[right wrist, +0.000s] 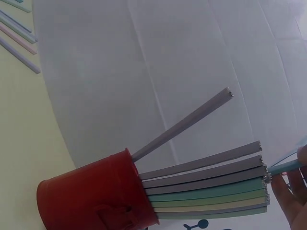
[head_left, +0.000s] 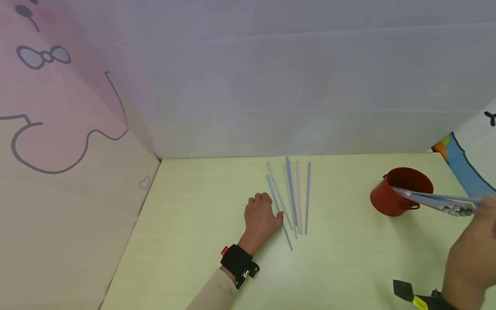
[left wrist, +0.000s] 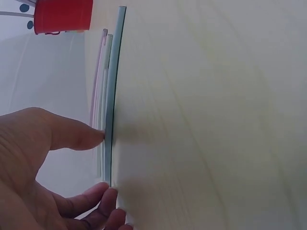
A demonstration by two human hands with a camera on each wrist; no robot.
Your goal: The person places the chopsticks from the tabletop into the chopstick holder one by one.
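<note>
Several thin pastel sticks (head_left: 308, 198) lie roughly side by side on the table, mostly lengthwise. My left hand (head_left: 261, 219) rests on the table at their left. Its thumb touches the nearest blue stick (left wrist: 112, 96), and the fingertips lie by that stick's near end, not plainly closed on it. On the right, a red bucket (head_left: 381, 200) holds a fanned bunch of pastel sticks (right wrist: 206, 184) with hollow-looking ends. My right hand (head_left: 474, 245) pinches the outer end of a light blue stick (right wrist: 283, 166) that reaches towards the bunch. Part of this hand is cut off by the frame.
The pale yellow table (head_left: 186, 241) meets a white cloth wall (head_left: 271, 86) at the back. A pink cartoon print (head_left: 66, 94) covers the left side, and another printed panel (head_left: 470, 159) stands at the right. Both wrists wear black straps.
</note>
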